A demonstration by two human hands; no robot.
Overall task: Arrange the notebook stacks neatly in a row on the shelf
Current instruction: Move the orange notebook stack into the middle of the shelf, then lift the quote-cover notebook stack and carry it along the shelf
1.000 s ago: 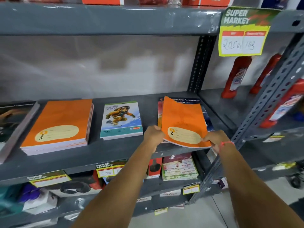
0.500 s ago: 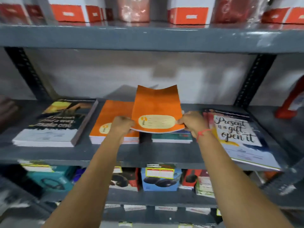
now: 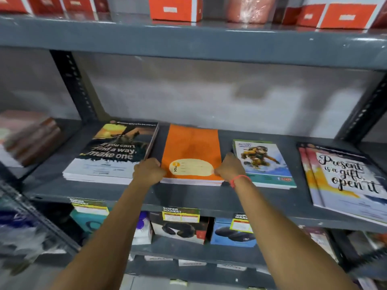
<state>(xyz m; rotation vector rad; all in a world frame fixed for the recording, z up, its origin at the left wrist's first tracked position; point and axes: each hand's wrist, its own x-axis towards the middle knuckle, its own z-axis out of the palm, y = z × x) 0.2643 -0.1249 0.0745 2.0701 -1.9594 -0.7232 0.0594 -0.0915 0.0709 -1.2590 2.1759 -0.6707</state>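
An orange notebook stack [image 3: 191, 149] lies flat on the grey shelf [image 3: 188, 197], between a dark "make one" stack [image 3: 113, 151] on its left and a cartoon-cover stack [image 3: 262, 162] on its right. My left hand [image 3: 147, 171] grips the orange stack's front left corner. My right hand [image 3: 229, 168], with a red thread at the wrist, grips its front right corner. A "Present is a gift" stack [image 3: 345, 176] lies askew at the far right, overhanging the shelf's front edge.
A brown blurred stack [image 3: 27, 139] sits at the far left. The shelf above carries orange and white boxes [image 3: 173, 9]. Boxed headphones [image 3: 180, 229] and yellow price tags [image 3: 181, 214] fill the shelf below. Black slotted uprights [image 3: 73, 84] stand at the back.
The orange notebook I held in the air has been carried left and laid down on top of the orange stack. Both hands stay at its front corners.
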